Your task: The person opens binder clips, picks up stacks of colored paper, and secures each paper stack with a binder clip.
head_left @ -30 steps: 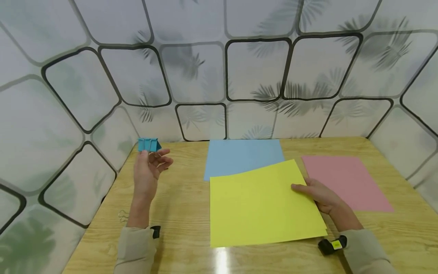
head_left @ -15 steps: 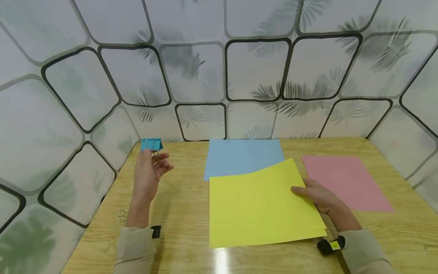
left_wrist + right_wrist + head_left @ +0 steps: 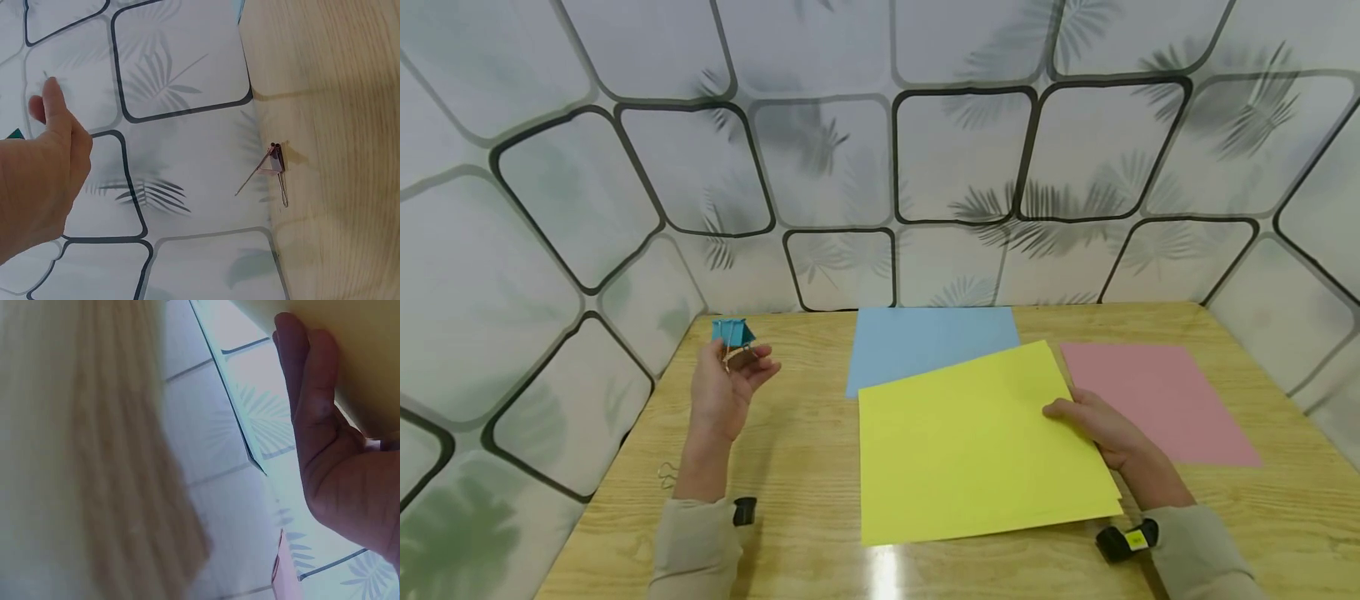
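Note:
At the left of the head view, the left hand point(image 3: 724, 398) holds a blue binder clip point(image 3: 732, 333) by its wire handles, above the table's far left part. Only a small dark green corner point(image 3: 15, 134) of it shows past the left hand point(image 3: 44, 169) in the left wrist view. The right hand point(image 3: 1108, 429) grips the right edge of several yellow sheets point(image 3: 977, 450), thumb on top and fingers beneath. From below, the right wrist view shows the right hand point(image 3: 337, 444) against the yellow sheets point(image 3: 369, 356).
Blue paper point(image 3: 932, 337) lies at the table's back, partly under the yellow sheets in view. Pink paper point(image 3: 1165, 400) lies to the right. Near the left table edge is another clip point(image 3: 275, 161), its wire handles point(image 3: 667, 475) visible beside the left forearm. A patterned wall covering point(image 3: 962, 158) borders the table.
The blue clip has come down slightly and tilted in the left hand, whose fingers have shifted around its handles. The right hand and the yellow sheets have barely moved.

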Tool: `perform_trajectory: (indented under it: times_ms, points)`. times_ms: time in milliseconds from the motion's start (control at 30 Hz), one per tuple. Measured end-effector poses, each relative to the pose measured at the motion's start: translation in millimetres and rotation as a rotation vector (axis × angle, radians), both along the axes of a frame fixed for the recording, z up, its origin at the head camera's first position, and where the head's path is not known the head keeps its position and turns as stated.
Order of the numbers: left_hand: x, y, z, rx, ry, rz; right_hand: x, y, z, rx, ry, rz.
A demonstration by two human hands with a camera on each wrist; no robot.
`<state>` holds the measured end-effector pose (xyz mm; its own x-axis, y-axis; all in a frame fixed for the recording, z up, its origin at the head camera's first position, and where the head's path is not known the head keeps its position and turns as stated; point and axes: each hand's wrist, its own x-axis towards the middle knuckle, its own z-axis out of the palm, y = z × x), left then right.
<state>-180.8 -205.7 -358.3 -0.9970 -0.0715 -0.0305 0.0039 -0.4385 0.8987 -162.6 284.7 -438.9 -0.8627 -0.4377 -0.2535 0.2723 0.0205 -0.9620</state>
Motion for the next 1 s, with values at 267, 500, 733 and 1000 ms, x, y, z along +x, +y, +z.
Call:
perform_trajectory:
  times_ms: [267, 500, 733, 1000]
  points:
    - [1.5, -4.2, -1.2, 0.120, -0.068, 0.048, 0.1, -1.5, -2.2, 0.014, 0.014, 0.032]
    - [-1.1, -9.6, 0.0, 0.305, -0.178, -0.008, 3.0, -5.5, 0.2, 0.048, 0.033, 0.035]
    - [-3.1, -16.5, -2.5, 0.484, -0.238, -0.011, 3.1, -5.2, 2.0, 0.057, 0.022, 0.031]
    - [0.1, -15.4, -4.8, 0.299, -0.177, -0.038, 2.3, -4.7, 0.0, 0.054, 0.059, 0.031]
